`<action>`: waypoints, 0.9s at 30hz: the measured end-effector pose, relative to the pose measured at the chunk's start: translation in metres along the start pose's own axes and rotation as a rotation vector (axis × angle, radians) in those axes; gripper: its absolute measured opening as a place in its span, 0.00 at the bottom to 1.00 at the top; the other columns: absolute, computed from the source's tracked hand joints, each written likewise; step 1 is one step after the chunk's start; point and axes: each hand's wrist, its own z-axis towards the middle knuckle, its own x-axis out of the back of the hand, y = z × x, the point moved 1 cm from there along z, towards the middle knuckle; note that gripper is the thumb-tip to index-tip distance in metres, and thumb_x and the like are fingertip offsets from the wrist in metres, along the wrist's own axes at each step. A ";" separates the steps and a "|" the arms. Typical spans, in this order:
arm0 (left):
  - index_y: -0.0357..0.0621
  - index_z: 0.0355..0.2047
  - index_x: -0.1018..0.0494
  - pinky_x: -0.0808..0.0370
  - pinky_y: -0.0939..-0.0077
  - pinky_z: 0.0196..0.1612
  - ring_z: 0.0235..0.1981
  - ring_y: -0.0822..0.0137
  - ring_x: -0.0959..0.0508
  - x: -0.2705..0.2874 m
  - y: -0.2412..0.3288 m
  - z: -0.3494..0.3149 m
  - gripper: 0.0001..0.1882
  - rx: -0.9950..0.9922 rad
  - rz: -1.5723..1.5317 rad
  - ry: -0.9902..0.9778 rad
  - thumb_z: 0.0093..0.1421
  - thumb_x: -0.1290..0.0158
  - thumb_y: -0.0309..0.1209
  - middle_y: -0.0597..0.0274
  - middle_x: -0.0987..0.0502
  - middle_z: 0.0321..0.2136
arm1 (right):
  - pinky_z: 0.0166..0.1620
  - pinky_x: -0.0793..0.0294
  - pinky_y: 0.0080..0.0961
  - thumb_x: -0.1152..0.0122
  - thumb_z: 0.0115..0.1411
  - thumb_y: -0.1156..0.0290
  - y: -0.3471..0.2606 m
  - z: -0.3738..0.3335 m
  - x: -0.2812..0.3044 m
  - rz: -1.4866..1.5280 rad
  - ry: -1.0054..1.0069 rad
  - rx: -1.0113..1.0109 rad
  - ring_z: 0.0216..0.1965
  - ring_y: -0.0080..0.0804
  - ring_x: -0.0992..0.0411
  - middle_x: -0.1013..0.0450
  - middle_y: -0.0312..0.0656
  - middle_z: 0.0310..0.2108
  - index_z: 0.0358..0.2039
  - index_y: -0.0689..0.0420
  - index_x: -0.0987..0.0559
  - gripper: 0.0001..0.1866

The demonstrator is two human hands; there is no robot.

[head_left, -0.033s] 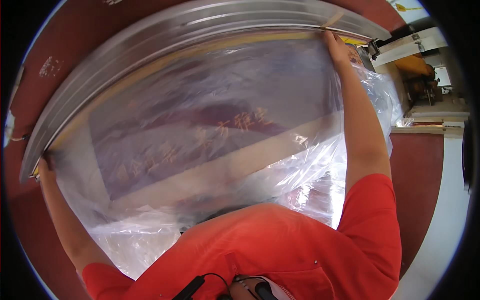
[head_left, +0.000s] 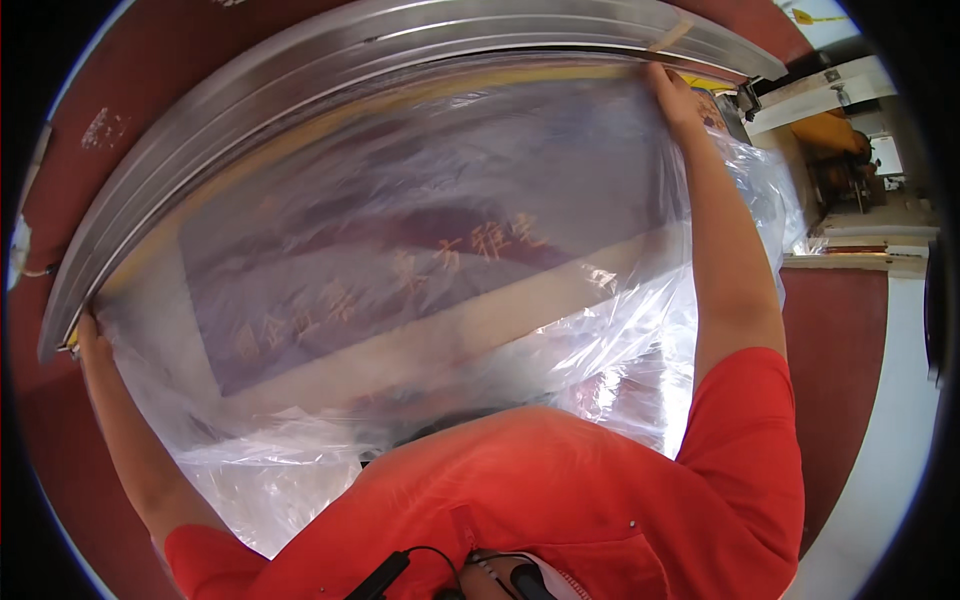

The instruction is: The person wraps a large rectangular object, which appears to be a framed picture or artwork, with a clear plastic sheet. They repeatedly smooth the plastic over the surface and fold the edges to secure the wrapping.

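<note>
A large sheet of clear plastic film point(head_left: 300, 415) stretches in front of me, over a dark purple-grey panel with orange characters point(head_left: 400, 240). Along the film's far edge runs a long silver metal bar point(head_left: 400, 40), curved by the lens. At the bar's left end, my left hand point(head_left: 93, 340) is closed at the film's corner; its fingertips are partly hidden. My right hand point(head_left: 675, 98) is closed on the film's far edge near the bar's right end, fingers pointing away from me. A yellow strip point(head_left: 440, 82) lies along the edge between both hands.
Loose, shiny film point(head_left: 640, 340) bunches near my body and hangs past my right arm. A whitish beam point(head_left: 820, 95) with a dark fitting adjoins the bar's right end. A dark red surface point(head_left: 835, 350) lies on the right, with cluttered equipment point(head_left: 850, 170) beyond.
The metal bar has shifted slightly, and a dark gap shows more along its near edge by my right hand. Both hands stay almost in place.
</note>
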 end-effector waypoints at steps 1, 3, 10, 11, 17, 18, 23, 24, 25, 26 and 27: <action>0.45 0.34 0.32 0.33 0.80 0.24 0.27 0.72 0.29 0.006 0.004 -0.004 0.12 0.001 -0.019 0.004 0.56 0.62 0.37 0.66 0.29 0.28 | 0.39 0.37 0.24 0.52 0.43 0.48 -0.008 -0.005 0.001 -0.008 -0.045 0.004 0.35 0.33 0.33 0.31 0.48 0.31 0.34 0.64 0.28 0.29; 0.44 0.34 0.32 0.33 0.79 0.26 0.27 0.72 0.29 0.017 0.007 -0.011 0.13 0.008 -0.058 0.011 0.56 0.61 0.36 0.66 0.29 0.28 | 0.36 0.36 0.19 0.47 0.43 0.52 -0.036 -0.024 0.005 -0.035 -0.139 0.011 0.31 0.26 0.33 0.30 0.43 0.28 0.32 0.64 0.27 0.26; 0.46 0.38 0.33 0.33 0.68 0.36 0.35 0.58 0.30 0.208 0.028 -0.040 0.15 -0.230 1.363 0.221 0.54 0.63 0.37 0.54 0.30 0.35 | 0.30 0.37 0.15 0.44 0.46 0.62 -0.104 -0.104 -0.020 0.417 -0.421 0.064 0.24 0.17 0.35 0.30 0.36 0.25 0.26 0.61 0.26 0.14; 0.47 0.39 0.34 0.33 0.66 0.36 0.34 0.56 0.30 0.153 0.003 -0.042 0.15 -0.197 1.469 0.275 0.54 0.63 0.36 0.51 0.30 0.35 | 0.30 0.37 0.15 0.44 0.46 0.63 -0.091 -0.110 -0.030 0.453 -0.418 0.070 0.24 0.17 0.35 0.30 0.35 0.24 0.26 0.61 0.26 0.13; 0.36 0.37 0.34 0.34 0.79 0.30 0.27 0.71 0.31 -0.166 0.080 -0.194 0.14 -0.903 1.112 -0.426 0.54 0.58 0.33 0.60 0.31 0.25 | 0.29 0.37 0.13 0.44 0.46 0.67 -0.084 -0.119 -0.037 0.597 -0.373 0.098 0.23 0.17 0.36 0.30 0.34 0.22 0.25 0.63 0.26 0.11; 0.38 0.36 0.33 0.35 0.83 0.29 0.26 0.77 0.33 -0.258 0.100 -0.268 0.14 -0.560 0.622 -0.593 0.54 0.58 0.36 0.66 0.31 0.24 | 0.28 0.37 0.13 0.45 0.46 0.67 -0.078 -0.118 -0.036 0.589 -0.356 0.094 0.23 0.17 0.36 0.31 0.34 0.22 0.25 0.63 0.26 0.11; 0.38 0.25 0.31 0.35 0.80 0.28 0.23 0.73 0.32 -0.484 0.114 -0.434 0.17 -0.906 0.465 -0.903 0.48 0.50 0.42 0.64 0.31 0.19 | 0.27 0.38 0.14 0.45 0.45 0.66 -0.083 -0.114 -0.045 0.674 -0.388 0.131 0.22 0.17 0.37 0.32 0.33 0.20 0.23 0.62 0.27 0.11; 0.38 0.24 0.31 0.36 0.81 0.26 0.22 0.74 0.33 -0.506 0.100 -0.443 0.15 -0.762 0.363 -0.880 0.48 0.50 0.40 0.66 0.32 0.19 | 0.27 0.38 0.15 0.45 0.45 0.66 -0.088 -0.117 -0.049 0.682 -0.401 0.139 0.22 0.16 0.37 0.32 0.33 0.19 0.23 0.61 0.27 0.11; 0.38 0.23 0.30 0.37 0.82 0.25 0.21 0.76 0.34 -0.520 0.099 -0.457 0.14 -0.625 0.258 -0.882 0.48 0.50 0.39 0.67 0.32 0.18 | 0.26 0.38 0.15 0.45 0.45 0.65 -0.083 -0.115 -0.047 0.649 -0.377 0.207 0.21 0.17 0.37 0.32 0.33 0.18 0.23 0.60 0.27 0.11; 0.38 0.23 0.30 0.37 0.82 0.25 0.21 0.76 0.34 -0.519 0.097 -0.459 0.13 -0.621 0.152 -0.912 0.48 0.50 0.38 0.67 0.32 0.17 | 0.26 0.38 0.15 0.44 0.45 0.65 -0.080 -0.114 -0.047 0.615 -0.356 0.277 0.21 0.17 0.37 0.33 0.33 0.18 0.23 0.60 0.27 0.11; 0.39 0.22 0.30 0.37 0.82 0.24 0.20 0.76 0.34 -0.507 0.091 -0.456 0.13 -0.615 0.046 -0.935 0.48 0.50 0.38 0.67 0.33 0.16 | 0.25 0.39 0.15 0.44 0.45 0.64 -0.078 -0.115 -0.047 0.582 -0.340 0.351 0.21 0.17 0.37 0.33 0.33 0.17 0.23 0.59 0.27 0.11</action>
